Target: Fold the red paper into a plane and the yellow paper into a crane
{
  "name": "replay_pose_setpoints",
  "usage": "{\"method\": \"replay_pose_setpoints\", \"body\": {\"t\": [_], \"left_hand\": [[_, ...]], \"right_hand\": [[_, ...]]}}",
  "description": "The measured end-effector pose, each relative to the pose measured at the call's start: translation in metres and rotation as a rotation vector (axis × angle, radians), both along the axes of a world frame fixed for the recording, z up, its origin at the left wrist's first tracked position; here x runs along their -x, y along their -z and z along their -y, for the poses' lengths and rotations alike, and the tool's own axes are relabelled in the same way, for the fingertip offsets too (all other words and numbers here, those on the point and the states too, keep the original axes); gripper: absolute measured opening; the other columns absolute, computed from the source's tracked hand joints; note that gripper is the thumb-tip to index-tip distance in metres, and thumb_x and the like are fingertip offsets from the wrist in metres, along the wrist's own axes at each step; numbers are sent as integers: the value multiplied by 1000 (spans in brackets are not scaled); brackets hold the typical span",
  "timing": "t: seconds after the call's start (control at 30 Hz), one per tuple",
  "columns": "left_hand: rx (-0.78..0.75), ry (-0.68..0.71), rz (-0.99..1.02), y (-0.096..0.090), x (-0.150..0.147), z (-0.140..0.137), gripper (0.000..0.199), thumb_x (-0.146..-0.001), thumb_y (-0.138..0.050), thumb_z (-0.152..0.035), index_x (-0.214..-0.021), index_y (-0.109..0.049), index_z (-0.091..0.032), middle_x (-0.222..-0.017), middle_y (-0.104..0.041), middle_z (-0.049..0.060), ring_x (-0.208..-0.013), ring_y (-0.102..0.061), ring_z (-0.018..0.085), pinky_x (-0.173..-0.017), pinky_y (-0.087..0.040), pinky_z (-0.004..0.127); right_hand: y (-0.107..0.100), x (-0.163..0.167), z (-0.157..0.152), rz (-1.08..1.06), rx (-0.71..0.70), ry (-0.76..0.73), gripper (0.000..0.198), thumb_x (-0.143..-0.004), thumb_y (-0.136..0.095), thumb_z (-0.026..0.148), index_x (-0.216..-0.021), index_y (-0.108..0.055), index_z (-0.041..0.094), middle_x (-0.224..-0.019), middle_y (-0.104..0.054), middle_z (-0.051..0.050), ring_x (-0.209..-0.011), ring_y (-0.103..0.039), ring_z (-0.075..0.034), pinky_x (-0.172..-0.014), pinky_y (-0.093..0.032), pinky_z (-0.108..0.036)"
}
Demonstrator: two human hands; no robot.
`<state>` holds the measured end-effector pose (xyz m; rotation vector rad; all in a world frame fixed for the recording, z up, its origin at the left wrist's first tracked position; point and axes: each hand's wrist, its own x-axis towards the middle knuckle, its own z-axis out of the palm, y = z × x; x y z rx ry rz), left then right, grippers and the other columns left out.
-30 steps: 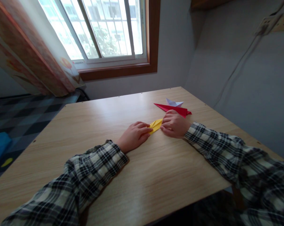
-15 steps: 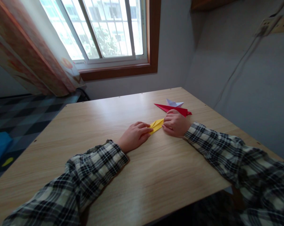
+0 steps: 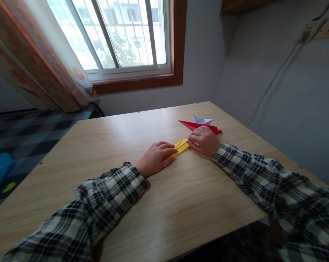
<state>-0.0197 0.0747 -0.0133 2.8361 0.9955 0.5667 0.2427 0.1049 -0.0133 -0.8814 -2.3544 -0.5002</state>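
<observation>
- yellow folded paper point(image 3: 182, 146), bright and matte, narrow and long, with slanting crease lines and layered edges across the visible middle; both ends hidden under fingers
- lying low over the worktop point(image 3: 115, 153), right of its middle, stretched between both hands, slanting away from the body toward the right
- left hand point(image 3: 157, 157): fingers close together, laid over the left end of the yellow folded paper, thumb along the near edge, narrow hold on it
- right hand point(image 3: 204, 142): fingers curled, tips and thumb closed in a pinch on the right end of the yellow folded paper
- counted: one yellow piece, one red folded paper point(image 3: 188, 124), one white folded paper point(image 3: 204, 120), two hands
- red folded paper: long and pointed at its left tip, partly hidden behind the right hand; impossible to tell whether touched by it
- white folded paper: small, peaked, boat-like, just behind the red one
- two plaid sleeves point(image 3: 112, 196), black and pale, one on each arm
- beyond the worktop: one window point(image 3: 126, 36) in a brown frame, with a flowered curtain point(image 3: 41, 54) at left
</observation>
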Motion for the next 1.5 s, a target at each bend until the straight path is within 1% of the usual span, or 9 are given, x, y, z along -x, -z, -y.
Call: {"method": "replay_pose_setpoints", "body": {"t": [0.17, 0.33, 0.47, 0.67, 0.83, 1.03, 1.17, 1.33, 1.5], "left_hand": [[-1, 20, 7, -1, -1, 0, 29, -98, -56, -35, -121, -69, -23, -127, -70, 4, -118, -61, 24, -106, -46, 45], [-8, 45, 21, -1, -1, 0, 26, -97, -57, -30, -118, -70, -24, -124, -72, 4, -116, -63, 23, -105, -47, 44], [-14, 61, 34, -2, -2, 1, 26, -97, -55, -27, -117, -71, -23, -122, -73, 4, -115, -63, 22, -105, -48, 43], [-47, 58, 14, -5, -3, 3, 27, -99, -51, -25, -115, -72, -22, -118, -74, 3, -99, -63, 21, -94, -51, 38], [-56, 25, -3, -6, -3, 5, 26, -99, -51, -27, -113, -72, -22, -117, -75, 3, -99, -63, 21, -91, -50, 38], [-71, -9, -10, -8, -4, 6, 23, -98, -51, -26, -108, -72, -21, -107, -77, 3, -95, -66, 20, -89, -48, 37], [-79, -27, -15, -9, -4, 6, 23, -99, -49, -26, -103, -71, -20, -97, -77, 4, -90, -67, 19, -86, -48, 36], [-92, -44, -19, -10, -5, 8, 25, -100, -47, -27, -102, -71, -19, -92, -76, 6, -87, -67, 20, -84, -50, 37], [-88, -55, 38, -8, -5, 8, 25, -99, -47, -26, -105, -70, -19, -92, -75, 6, -85, -68, 20, -84, -52, 38]], "right_hand": [[6, 4, 1, 29, 73, -279, 22, -98, -57, 34, -104, -73, 20, -102, -75, -7, -96, -62, -23, -91, -43, -41], [13, 3, -5, 93, 166, -390, 26, -99, -56, 36, -112, -72, 21, -114, -75, -6, -103, -63, -23, -92, -46, -41], [16, 2, -8, 95, 181, -404, 26, -99, -55, 35, -111, -73, 21, -112, -76, -7, -99, -66, -22, -88, -47, -40], [16, 3, -7, 77, 184, -397, 26, -100, -54, 35, -108, -75, 21, -108, -77, -6, -95, -67, -22, -85, -48, -39], [14, 4, -6, 56, 156, -400, 26, -101, -53, 33, -103, -75, 20, -104, -77, -6, -91, -68, -21, -82, -47, -38], [11, 7, -2, 30, 123, -355, 26, -100, -50, 28, -95, -74, 16, -87, -77, -8, -81, -67, -20, -84, -47, -37], [9, 8, 1, 15, 115, -325, 28, -99, -50, 28, -89, -73, 16, -81, -74, -8, -77, -65, -19, -85, -46, -38], [7, 9, 4, -18, 190, -304, 25, -97, -51, 28, -87, -72, 17, -80, -74, -7, -75, -65, -19, -84, -46, -37], [11, 10, 3, -79, 272, -260, 21, -94, -55, 27, -85, -71, 18, -77, -73, -6, -74, -64, -20, -79, -46, -35]]}}
